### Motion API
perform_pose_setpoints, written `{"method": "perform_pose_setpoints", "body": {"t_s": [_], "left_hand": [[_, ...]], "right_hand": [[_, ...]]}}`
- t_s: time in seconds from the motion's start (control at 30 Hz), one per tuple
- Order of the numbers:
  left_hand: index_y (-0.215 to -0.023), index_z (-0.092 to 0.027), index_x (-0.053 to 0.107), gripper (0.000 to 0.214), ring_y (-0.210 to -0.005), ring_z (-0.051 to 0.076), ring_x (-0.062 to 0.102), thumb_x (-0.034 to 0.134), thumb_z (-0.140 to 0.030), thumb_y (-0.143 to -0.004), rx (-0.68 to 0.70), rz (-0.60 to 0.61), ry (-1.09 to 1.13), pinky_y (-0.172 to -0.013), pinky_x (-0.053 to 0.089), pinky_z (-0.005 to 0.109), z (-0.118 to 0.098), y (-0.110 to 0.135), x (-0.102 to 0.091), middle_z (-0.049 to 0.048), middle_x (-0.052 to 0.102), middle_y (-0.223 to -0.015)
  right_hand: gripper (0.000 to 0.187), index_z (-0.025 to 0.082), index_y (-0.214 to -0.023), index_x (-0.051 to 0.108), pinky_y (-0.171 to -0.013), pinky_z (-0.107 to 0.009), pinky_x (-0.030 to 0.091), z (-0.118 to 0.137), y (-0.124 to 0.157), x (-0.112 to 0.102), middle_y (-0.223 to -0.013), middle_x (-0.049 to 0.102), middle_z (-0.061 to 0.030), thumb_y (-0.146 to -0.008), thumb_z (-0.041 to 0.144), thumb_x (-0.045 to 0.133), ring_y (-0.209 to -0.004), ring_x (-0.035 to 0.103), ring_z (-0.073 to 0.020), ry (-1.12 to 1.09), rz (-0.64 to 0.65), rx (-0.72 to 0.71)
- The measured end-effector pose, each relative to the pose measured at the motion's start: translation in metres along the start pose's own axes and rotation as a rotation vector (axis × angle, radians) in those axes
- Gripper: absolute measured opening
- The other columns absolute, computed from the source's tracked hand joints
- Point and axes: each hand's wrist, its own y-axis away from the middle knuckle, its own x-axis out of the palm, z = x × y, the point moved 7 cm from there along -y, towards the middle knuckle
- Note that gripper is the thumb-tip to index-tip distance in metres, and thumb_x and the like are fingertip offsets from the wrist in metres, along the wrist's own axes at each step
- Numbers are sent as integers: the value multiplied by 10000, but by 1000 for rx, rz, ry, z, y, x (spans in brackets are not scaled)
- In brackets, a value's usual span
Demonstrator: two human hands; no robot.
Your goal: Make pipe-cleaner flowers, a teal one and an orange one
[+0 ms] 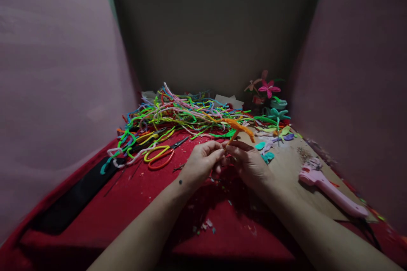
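Note:
My left hand [201, 163] and my right hand [248, 161] meet over the red cloth [133, 203], fingers pinched together. Both grip the lower end of an orange pipe cleaner [240, 129], which is bent into loops and rises up and to the right from my fingertips. Just beyond it lies a big tangled heap of pipe cleaners [173, 116] in green, yellow, pink, blue and other colours.
Scissors [162, 152] with yellow and orange handles lie left of my hands. A pink glue gun [330, 188] rests on brown cardboard [295, 165] at the right. Finished pipe-cleaner flowers [269, 89] stand at the back right. A black strip [76, 199] lies at the left. Walls close in on three sides.

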Motion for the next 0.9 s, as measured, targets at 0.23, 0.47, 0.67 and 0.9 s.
{"method": "perform_pose_setpoints", "body": {"t_s": [0.23, 0.47, 0.67, 0.9], "left_hand": [[-692, -151, 580, 135, -381, 52, 398, 536, -261, -756, 72, -117, -208, -394, 298, 174, 1, -1, -6, -60, 486, -466], [-745, -149, 578, 91, -453, 62, 459, 551, -235, -733, 101, -168, -183, -428, 341, 175, 2, -3, -9, -36, 547, -599], [-732, -151, 571, 91, -402, 42, 401, 533, -231, -753, 76, -150, -163, -399, 294, 161, 4, -3, -9, -52, 510, -537], [-656, -158, 530, 130, -344, 33, 362, 553, -242, -753, 6, -123, -41, -374, 255, 151, 5, 0, -6, -69, 468, -424]], "right_hand": [[198, 176, -713, 668, -449, -243, 327, -6, 1, -3, -535, 579, 32, -574, 281, 762, -453, 444, -95, 29, -38, 8], [290, 164, -729, 633, -442, -230, 377, -3, 5, -5, -607, 606, 26, -515, 272, 796, -463, 474, -86, -23, -127, 32], [269, 154, -736, 657, -432, -250, 395, -4, 4, -2, -587, 621, 13, -544, 293, 785, -418, 464, -84, -23, -70, 45], [186, 190, -785, 684, -466, -275, 419, -4, 4, 4, -562, 600, 27, -639, 295, 730, -435, 485, -105, 11, 57, 41]]}}
